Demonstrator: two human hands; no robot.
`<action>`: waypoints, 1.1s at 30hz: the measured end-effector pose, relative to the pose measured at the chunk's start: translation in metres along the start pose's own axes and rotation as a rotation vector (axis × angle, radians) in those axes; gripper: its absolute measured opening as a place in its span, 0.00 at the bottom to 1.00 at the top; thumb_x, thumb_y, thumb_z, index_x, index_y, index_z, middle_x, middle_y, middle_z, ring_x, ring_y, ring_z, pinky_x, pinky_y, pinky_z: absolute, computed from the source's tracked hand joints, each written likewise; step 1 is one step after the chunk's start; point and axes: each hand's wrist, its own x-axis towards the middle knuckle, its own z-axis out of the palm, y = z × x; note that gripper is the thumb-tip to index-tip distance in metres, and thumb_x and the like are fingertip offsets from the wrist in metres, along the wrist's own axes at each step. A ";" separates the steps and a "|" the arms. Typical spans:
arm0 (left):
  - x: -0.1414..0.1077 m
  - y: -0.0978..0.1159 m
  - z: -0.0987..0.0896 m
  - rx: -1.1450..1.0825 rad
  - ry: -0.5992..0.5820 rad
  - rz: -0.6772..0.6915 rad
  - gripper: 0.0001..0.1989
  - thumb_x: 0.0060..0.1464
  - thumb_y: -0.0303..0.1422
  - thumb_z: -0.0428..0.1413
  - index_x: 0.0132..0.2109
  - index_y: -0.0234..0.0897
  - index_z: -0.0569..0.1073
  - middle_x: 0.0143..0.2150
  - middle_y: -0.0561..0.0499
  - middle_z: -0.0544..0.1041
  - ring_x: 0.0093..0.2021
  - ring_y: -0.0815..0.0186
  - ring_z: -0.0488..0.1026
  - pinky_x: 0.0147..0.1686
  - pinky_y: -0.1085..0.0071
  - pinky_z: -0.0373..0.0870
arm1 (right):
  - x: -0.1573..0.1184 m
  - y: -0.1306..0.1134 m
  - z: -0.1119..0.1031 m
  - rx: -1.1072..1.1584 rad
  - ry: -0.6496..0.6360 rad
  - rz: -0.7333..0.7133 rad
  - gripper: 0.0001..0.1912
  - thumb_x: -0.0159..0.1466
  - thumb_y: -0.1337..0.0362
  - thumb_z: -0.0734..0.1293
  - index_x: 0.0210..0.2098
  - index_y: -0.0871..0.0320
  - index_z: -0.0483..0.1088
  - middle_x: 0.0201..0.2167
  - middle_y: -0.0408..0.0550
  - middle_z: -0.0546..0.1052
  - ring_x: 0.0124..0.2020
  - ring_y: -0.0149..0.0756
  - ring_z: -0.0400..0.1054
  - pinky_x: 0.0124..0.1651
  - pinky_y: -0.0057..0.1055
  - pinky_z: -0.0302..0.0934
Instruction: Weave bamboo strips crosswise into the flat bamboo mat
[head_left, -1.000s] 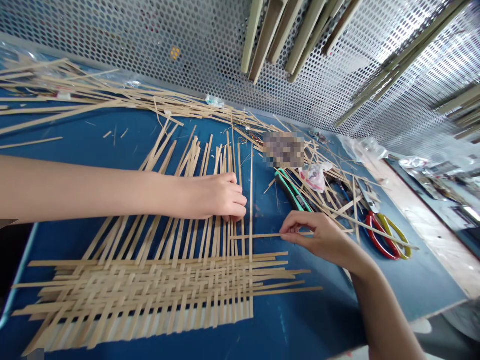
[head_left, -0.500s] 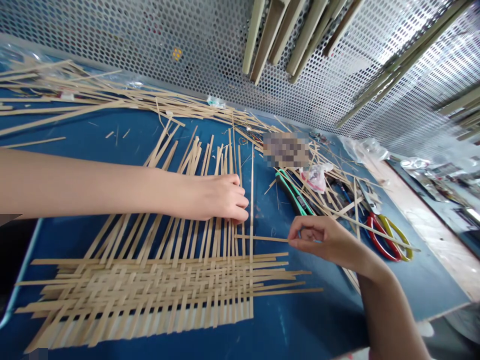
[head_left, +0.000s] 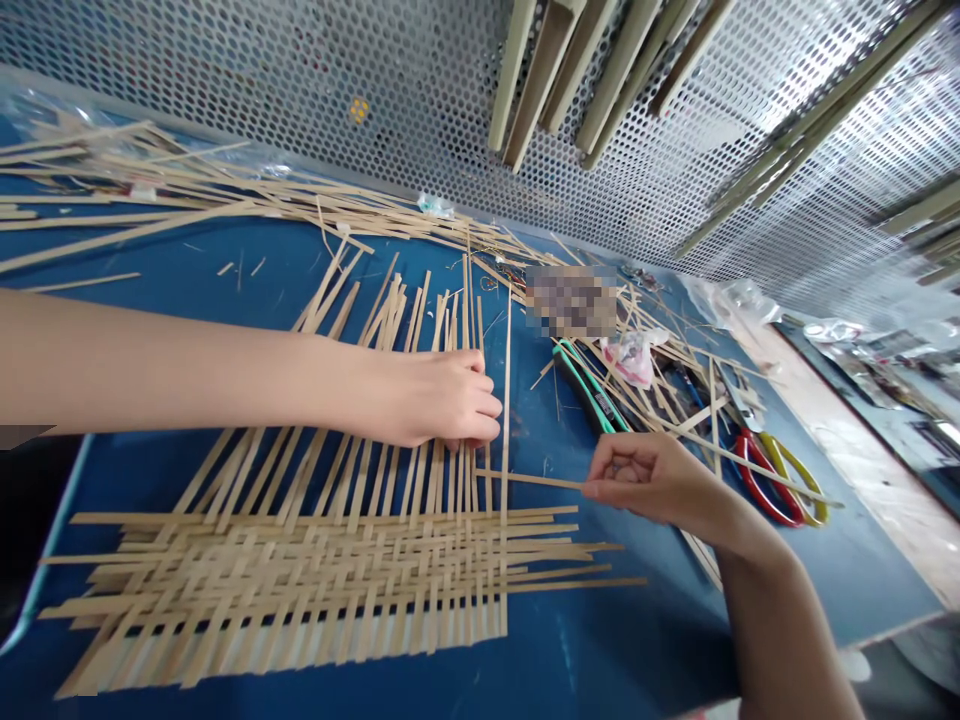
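A flat woven mat of pale bamboo strips [head_left: 300,580] lies on the blue table [head_left: 585,650], with long loose upright ends fanning away from it. My left hand [head_left: 442,400] rests on these upright strips [head_left: 457,480], fingers curled; whether it grips any is hidden. To its right, my right hand [head_left: 637,475] pinches a single thin bamboo strip [head_left: 532,480] between thumb and fingers. That strip runs left, and its tip lies just over the rightmost upright strips.
Loose bamboo strips [head_left: 187,195] are heaped along the back. Green-handled pliers [head_left: 589,395], a plastic bag [head_left: 634,358] and red-and-yellow-handled scissors [head_left: 769,480] lie among scraps at right. A perforated metal panel [head_left: 300,70] rises behind the table.
My right hand has moved rightward, and the pinched strip's tip has shifted right with it. My left hand stays on the upright strips. The whole view has drifted slightly.
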 end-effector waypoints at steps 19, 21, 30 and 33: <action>0.000 -0.001 0.003 0.012 0.101 0.077 0.13 0.48 0.16 0.50 0.32 0.39 0.68 0.33 0.53 0.75 0.33 0.64 0.69 0.43 0.65 0.56 | 0.009 -0.005 0.014 -0.384 0.136 -0.223 0.08 0.60 0.58 0.70 0.29 0.56 0.74 0.24 0.41 0.75 0.27 0.31 0.66 0.32 0.27 0.60; 0.000 -0.002 0.003 -0.006 0.073 0.069 0.12 0.51 0.16 0.50 0.32 0.39 0.69 0.34 0.53 0.76 0.34 0.64 0.68 0.44 0.65 0.55 | 0.010 -0.004 0.015 -0.406 0.157 -0.253 0.08 0.60 0.59 0.70 0.28 0.55 0.74 0.25 0.41 0.76 0.29 0.32 0.68 0.33 0.27 0.60; -0.003 0.000 0.001 -0.119 0.077 0.024 0.10 0.57 0.18 0.52 0.33 0.35 0.70 0.33 0.52 0.75 0.37 0.65 0.66 0.43 0.67 0.53 | 0.019 0.009 0.022 -0.460 0.215 -0.345 0.06 0.61 0.60 0.68 0.29 0.55 0.73 0.26 0.42 0.75 0.29 0.34 0.68 0.33 0.30 0.62; -0.002 0.000 0.001 -0.138 0.048 0.011 0.09 0.57 0.18 0.54 0.33 0.35 0.70 0.33 0.53 0.75 0.37 0.65 0.67 0.45 0.66 0.53 | 0.020 0.010 0.023 -0.428 0.224 -0.378 0.06 0.62 0.61 0.68 0.30 0.55 0.73 0.28 0.44 0.75 0.31 0.34 0.69 0.35 0.30 0.64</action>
